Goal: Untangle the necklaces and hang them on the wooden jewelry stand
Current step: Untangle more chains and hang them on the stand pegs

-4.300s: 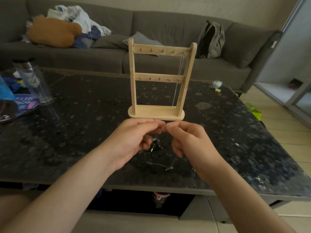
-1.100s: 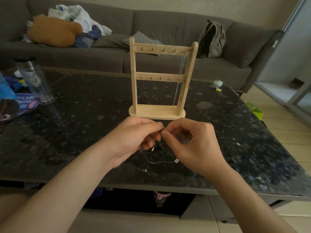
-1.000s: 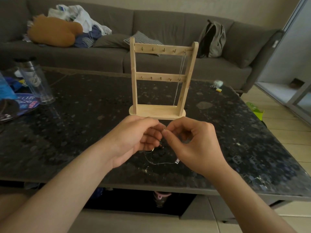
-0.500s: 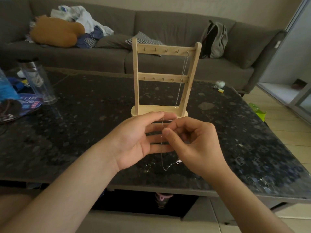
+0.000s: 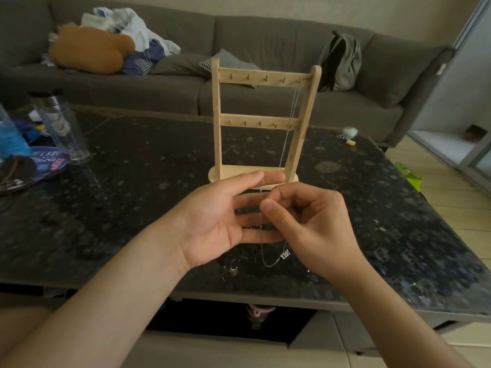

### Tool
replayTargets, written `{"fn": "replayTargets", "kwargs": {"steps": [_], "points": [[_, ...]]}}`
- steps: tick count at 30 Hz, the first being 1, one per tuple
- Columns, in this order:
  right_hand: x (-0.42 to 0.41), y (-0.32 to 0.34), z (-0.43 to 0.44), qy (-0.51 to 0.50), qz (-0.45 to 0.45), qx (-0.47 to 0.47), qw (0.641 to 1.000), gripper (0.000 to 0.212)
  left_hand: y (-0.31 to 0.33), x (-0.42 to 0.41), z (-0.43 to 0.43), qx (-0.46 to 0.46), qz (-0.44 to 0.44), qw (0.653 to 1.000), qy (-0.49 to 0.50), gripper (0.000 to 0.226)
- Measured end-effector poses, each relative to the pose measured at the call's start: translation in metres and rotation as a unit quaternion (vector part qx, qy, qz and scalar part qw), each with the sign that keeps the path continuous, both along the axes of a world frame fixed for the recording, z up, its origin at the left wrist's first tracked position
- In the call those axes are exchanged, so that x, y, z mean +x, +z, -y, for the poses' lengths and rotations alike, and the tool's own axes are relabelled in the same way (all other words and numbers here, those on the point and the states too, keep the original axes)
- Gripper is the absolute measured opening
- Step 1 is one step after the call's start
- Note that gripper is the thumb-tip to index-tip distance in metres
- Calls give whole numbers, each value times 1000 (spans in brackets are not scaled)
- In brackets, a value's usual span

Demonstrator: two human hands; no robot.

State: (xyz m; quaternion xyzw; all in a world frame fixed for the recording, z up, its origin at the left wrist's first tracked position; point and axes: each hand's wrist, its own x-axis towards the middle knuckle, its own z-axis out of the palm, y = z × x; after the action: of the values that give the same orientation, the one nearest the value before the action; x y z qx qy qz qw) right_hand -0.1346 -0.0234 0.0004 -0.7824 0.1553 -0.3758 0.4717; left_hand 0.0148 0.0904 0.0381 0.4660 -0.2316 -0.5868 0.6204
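Above the near edge of the table, we list first the left hand (image 5: 212, 221): palm turned to us, three lower fingers straight and spread, the thumb laid along the forefinger and nipping the top of a silver necklace (image 5: 261, 224) between them. The chain drops straight across those spread fingers and curves below the smallest one. It rises again to a small lettered pendant (image 5: 286, 254) that hangs beside the right hand's heel.

Next, the right hand (image 5: 316, 229): fingers curled, thumb and forefinger pinching the same chain just below the left thumb tip. Both hands are held clear of the tabletop.

Just behind the hands stands the wooden jewelry stand (image 5: 216, 120), upright on its oval base, with two cross bars set with small pegs. A second necklace (image 5: 290, 120) hangs from the rightmost peg of the top bar, falling close beside the right post almost to the base.

The stand rests on a dark speckled table (image 5: 127, 187). Below the left hand something small glints on the surface (image 5: 234, 265); we cannot tell what it is. At the far left stands a clear tumbler (image 5: 62, 128), with blue items beside it.

Beyond the table runs a grey sofa (image 5: 265, 35), bearing an orange-brown plush (image 5: 90, 49), a heap of clothes (image 5: 132, 25), a checked cushion (image 5: 228, 62) and a grey backpack (image 5: 342, 62).
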Motion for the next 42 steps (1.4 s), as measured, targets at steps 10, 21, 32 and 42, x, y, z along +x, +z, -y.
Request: {"fn": "replayTargets", "kwargs": {"steps": [10, 21, 32, 42], "points": [[-1, 1, 0, 23, 8, 17, 1000, 7, 0, 2, 0, 11, 10, 1000, 2, 34], [-1, 2, 0, 17, 31, 30, 999, 6, -6, 6, 3, -2, 94, 995, 36, 29], [-6, 6, 0, 2, 40, 19, 999, 6, -7, 9, 0, -37, 91, 995, 16, 29], [-13, 6, 0, -43, 25, -70, 996, 7, -10, 4, -1, -97, 191, 974, 69, 24]]}}
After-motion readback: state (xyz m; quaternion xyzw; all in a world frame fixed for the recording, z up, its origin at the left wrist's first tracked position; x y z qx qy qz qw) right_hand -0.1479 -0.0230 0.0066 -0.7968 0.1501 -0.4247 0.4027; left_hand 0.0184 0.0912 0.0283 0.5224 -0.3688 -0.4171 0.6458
